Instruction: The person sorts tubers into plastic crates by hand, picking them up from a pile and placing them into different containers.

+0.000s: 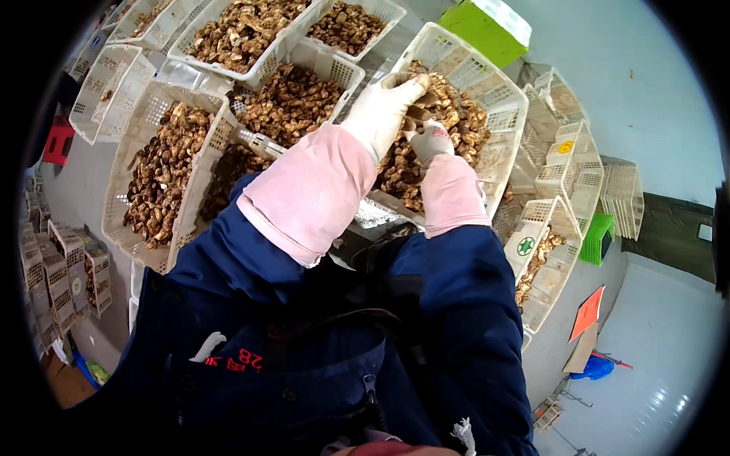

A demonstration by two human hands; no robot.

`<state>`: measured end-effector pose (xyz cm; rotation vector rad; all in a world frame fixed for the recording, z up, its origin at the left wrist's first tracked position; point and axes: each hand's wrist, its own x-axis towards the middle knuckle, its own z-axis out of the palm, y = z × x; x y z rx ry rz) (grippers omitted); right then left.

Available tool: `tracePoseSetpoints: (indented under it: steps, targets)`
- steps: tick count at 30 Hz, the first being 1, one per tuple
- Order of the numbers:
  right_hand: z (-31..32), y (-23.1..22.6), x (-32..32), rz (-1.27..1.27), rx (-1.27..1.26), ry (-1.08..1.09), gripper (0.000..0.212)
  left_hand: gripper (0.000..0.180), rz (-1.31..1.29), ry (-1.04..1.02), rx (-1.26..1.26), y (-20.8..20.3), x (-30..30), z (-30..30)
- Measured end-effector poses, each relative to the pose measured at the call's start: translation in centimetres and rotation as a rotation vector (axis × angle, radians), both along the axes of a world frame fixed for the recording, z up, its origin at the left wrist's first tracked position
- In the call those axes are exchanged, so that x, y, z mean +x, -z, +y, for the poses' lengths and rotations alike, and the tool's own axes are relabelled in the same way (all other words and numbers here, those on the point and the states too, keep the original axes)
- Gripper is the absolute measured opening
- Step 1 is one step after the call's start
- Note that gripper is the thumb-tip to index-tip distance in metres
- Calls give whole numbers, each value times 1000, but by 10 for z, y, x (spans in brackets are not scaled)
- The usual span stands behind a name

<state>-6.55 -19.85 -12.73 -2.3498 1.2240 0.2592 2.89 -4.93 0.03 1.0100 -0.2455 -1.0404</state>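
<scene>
A long white plastic crate (498, 85) in front of me holds a heap of knobbly brown-and-cream mushrooms (465, 114). Over the heap, my left hand (380, 110), in a pale glove, curls its fingers round what looks like a greyish-brown mushroom (427, 99). Close beside it on the right, my right hand (432, 143), gloved and smudged, has its fingers bent toward the left fingertips. What the right fingers grip is too small and shaded to make out. Pink sleeve covers reach up both forearms over dark blue sleeves.
More mushroom-filled crates stand left and ahead, among them a long one (110, 194) and one by my left forearm (346, 72). A green-and-white box (487, 32) sits beyond my crate. Further crates (559, 220) line the right, with a stack (622, 199) behind.
</scene>
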Motion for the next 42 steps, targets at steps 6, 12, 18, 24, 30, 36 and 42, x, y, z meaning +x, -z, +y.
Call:
tracePoseSetpoints:
  steps: [6,12,18,24,30,36,42]
  targets:
    - [20,-30,-18,43,68,25,39,28,105,0,-13,21,-10,-14]
    - [12,19,-15,5,-77,-143,63,26,201,-73,-180,15,-5,-10]
    - [10,-5,-2,-35,5,-129,50,26,376,-59,-427,8,16,0]
    - [1,-25,-15,-372,197,212,44,20,278,-57,-181,15,25,2]
    - [48,-95,-51,-1224,626,390,42,29,79,158,16,10,11,7]
    - [81,-103,-51,-1271,322,168,42,31,227,285,-53,-2,-6,16]
    - [76,-106,-43,-1010,39,-109,50,23,122,219,-32,3,-2,17]
